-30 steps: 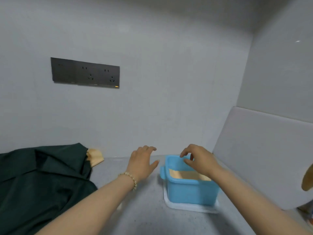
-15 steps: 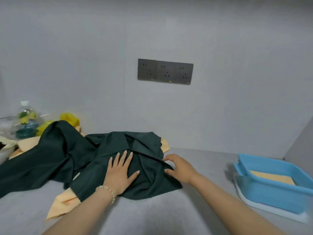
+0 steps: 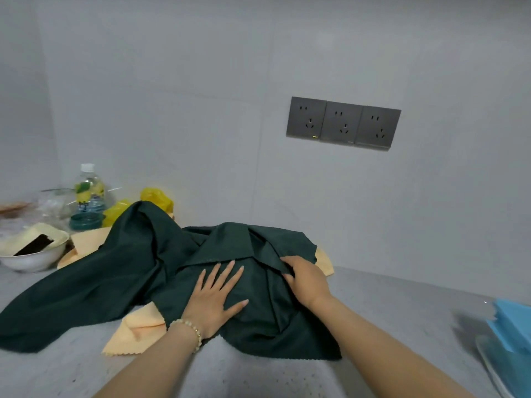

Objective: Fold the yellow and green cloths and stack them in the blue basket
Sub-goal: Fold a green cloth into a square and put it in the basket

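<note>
The green cloth (image 3: pixel 138 282) lies crumpled on the counter (image 3: pixel 402 311), its long side running left to right, over the yellow cloth (image 3: pixel 138 331). The left hand (image 3: pixel 214 297) presses flat and open on it. The right hand (image 3: pixel 306 280) grips a fold. Folding looks just begun; next it needs smoothing out. The blue basket (image 3: pixel 514 326) waits far right.

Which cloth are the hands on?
The dark green cloth: the left hand presses flat on it and the right hand pinches a fold. The yellow cloth lies underneath, only its edges showing, untouched.
</note>
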A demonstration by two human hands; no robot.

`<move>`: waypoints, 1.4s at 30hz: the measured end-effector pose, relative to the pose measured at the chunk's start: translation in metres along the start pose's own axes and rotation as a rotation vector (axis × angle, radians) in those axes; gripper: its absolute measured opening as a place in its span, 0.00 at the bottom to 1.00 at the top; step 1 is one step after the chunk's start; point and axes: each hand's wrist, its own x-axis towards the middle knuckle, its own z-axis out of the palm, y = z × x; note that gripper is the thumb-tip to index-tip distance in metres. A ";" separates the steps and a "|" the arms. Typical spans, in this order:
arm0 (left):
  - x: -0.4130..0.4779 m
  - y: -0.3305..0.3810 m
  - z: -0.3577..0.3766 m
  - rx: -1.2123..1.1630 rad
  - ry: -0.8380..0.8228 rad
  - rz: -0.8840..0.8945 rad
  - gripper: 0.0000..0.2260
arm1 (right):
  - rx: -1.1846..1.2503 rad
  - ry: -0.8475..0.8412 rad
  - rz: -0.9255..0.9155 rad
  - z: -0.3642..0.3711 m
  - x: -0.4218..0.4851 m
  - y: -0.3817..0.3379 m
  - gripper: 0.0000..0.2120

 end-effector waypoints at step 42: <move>-0.148 0.188 -0.031 -0.153 -0.439 0.371 0.28 | 0.065 -0.194 0.097 -0.071 -0.198 0.043 0.25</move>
